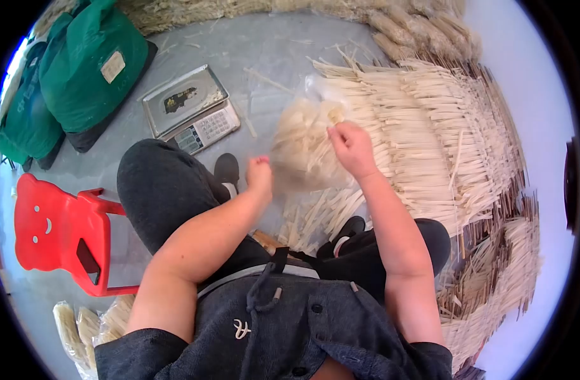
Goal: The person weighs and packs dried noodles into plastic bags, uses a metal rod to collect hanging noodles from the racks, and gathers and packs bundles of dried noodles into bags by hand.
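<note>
A clear plastic bag (302, 142) filled with pale, flat dried strips hangs or stands in front of me, its lower part smeared by motion. My right hand (353, 149) is closed in a pinch on the bag's upper right edge. To the left of the bag, my left hand (259, 176) is closed, fingers curled, with a small pink spot at the fingertips. Whether it grips the plastic or something small I cannot make out. Under and beside the bag, a large heap of the same pale strips (410, 139) spreads to the right.
A digital scale (217, 125) with a metal pan lies on the grey floor ahead. Green sacks (87, 69) stand at upper left. A red child's chair (62, 228) holds a dark phone (88, 261). Filled plastic packs (87, 329) lie at lower left; more bundles (423, 35) line the back.
</note>
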A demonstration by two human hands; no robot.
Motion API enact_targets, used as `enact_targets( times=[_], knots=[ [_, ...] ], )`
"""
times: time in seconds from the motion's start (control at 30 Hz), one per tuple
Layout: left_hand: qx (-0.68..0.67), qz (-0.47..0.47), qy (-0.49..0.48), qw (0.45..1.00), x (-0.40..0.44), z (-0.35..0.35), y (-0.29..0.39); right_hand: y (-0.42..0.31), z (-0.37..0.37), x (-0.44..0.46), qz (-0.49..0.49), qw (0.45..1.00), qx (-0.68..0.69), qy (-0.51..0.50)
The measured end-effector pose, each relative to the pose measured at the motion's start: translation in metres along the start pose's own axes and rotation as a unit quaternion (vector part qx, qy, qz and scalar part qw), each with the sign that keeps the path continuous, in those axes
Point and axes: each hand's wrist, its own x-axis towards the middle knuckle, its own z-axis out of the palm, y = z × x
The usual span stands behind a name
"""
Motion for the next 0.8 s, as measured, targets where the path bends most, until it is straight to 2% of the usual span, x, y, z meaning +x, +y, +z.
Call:
enact_targets(
  times=[0.03,0.07,0.1,0.13,0.17,0.2,0.23,0.27,0.3,0.33,0.4,0.47,0.5,0.53,0.57,0.6,0.63,0.67,0.7,0.73,0.77,0.8],
  knots=[
    [0.123,0.007,-0.078,0.989,0.006,-0.009,-0.029,-0.008,-0.010,0.009,-0.004,1.000,-0.001,-0.001],
    [0.174,-0.112,-0.236,0.950,-0.006,-0.020,-0.050,-0.018,-0.022,0.020,-0.009,0.999,0.029,0.037],
    [0.244,-0.287,-0.321,0.869,-0.030,-0.016,-0.058,-0.028,-0.036,0.030,-0.012,0.996,0.058,0.073],
    [0.270,-0.342,-0.474,0.765,-0.056,-0.019,-0.061,-0.040,-0.053,0.034,-0.009,0.992,0.090,0.088],
    [0.255,-0.366,-0.477,0.758,-0.086,-0.010,-0.055,-0.056,-0.072,0.037,-0.005,0.987,0.119,0.105],
    [0.239,-0.389,-0.480,0.749,-0.103,0.001,-0.050,-0.084,-0.090,0.035,0.055,0.972,0.186,0.131],
    [0.240,-0.388,-0.487,0.745,-0.092,0.009,-0.057,-0.105,-0.110,0.029,0.045,0.967,0.193,0.158],
    [0.151,-0.388,-0.496,0.762,-0.065,0.023,-0.082,-0.121,-0.128,0.020,0.036,0.962,0.200,0.184],
    [0.059,-0.392,-0.504,0.768,-0.038,0.037,-0.107,-0.128,-0.143,0.008,0.043,0.936,0.256,0.237],
    [-0.061,-0.381,-0.507,0.771,-0.018,0.051,-0.104,-0.130,-0.159,-0.006,0.047,0.904,0.311,0.289],
    [-0.277,-0.332,-0.506,0.746,-0.002,0.073,-0.071,-0.118,-0.194,-0.034,0.002,0.890,0.364,0.275],
    [-0.442,-0.273,-0.516,0.681,0.000,0.084,-0.026,-0.079,-0.211,-0.062,0.045,0.884,0.393,0.248],
    [-0.483,-0.235,-0.526,0.660,-0.006,0.083,0.003,-0.040,-0.210,-0.079,0.031,0.804,0.568,0.172],
    [-0.511,-0.203,-0.536,0.641,-0.014,0.083,0.030,-0.008,-0.207,-0.105,0.058,0.765,0.615,0.182],
    [-0.501,-0.175,-0.533,0.660,-0.025,0.083,0.054,0.005,-0.197,-0.119,0.083,0.720,0.660,0.196],
    [-0.489,-0.147,-0.528,0.678,-0.036,0.082,0.078,-0.010,-0.175,-0.116,0.145,0.734,0.591,0.301],
    [-0.459,-0.098,-0.511,0.720,-0.039,0.083,0.088,-0.007,-0.175,-0.120,0.140,0.739,0.589,0.295],
    [-0.463,-0.096,-0.511,0.717,-0.039,0.086,0.088,-0.011,-0.172,-0.121,0.139,0.733,0.609,0.270],
    [-0.492,-0.137,-0.498,0.701,-0.039,0.091,0.086,-0.017,-0.171,-0.119,0.139,0.726,0.627,0.246],
    [-0.520,-0.176,-0.485,0.681,-0.037,0.097,0.084,-0.023,-0.174,-0.116,0.177,0.729,0.576,0.325],
    [-0.524,-0.176,-0.488,0.676,-0.036,0.100,0.075,-0.035,-0.176,-0.104,0.174,0.733,0.572,0.324],
    [-0.510,-0.206,-0.455,0.700,-0.038,0.100,0.060,-0.046,-0.178,-0.093,0.144,0.739,0.580,0.312]
  ],
)
